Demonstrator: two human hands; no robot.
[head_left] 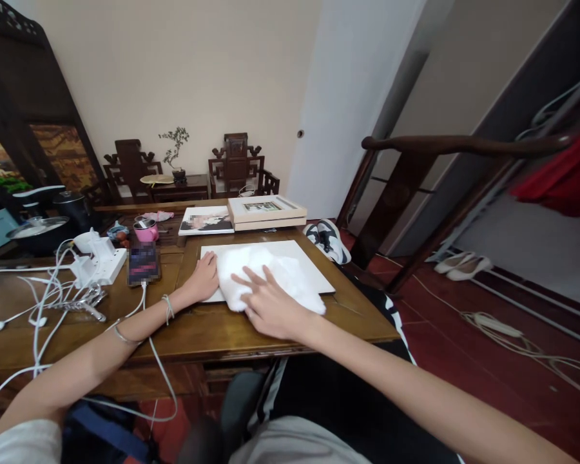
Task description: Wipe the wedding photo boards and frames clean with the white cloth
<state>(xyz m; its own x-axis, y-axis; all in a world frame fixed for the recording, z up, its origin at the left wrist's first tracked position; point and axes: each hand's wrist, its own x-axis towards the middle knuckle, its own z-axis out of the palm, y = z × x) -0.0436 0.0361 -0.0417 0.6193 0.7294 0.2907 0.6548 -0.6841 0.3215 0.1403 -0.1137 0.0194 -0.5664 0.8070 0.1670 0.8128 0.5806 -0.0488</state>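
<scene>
A fluffy white cloth point(297, 280) lies bunched on a flat white board point(319, 276) near the table's front edge. My right hand point(270, 303) rests on top of the cloth with its fingers spread, pressing into the pile. At the board's left side, my left hand point(205, 277) lies flat, its fingertips beside the cloth's left edge. Part of the board is covered by the cloth and my hands.
Left of my hands are a phone point(144, 264) on a charging cable, a white power strip point(107, 261) with tangled cords, and a pink cup point(145, 231). Behind the board sit a picture panel point(206, 222) and a beige box point(268, 219). A wooden chair point(401, 193) stands right.
</scene>
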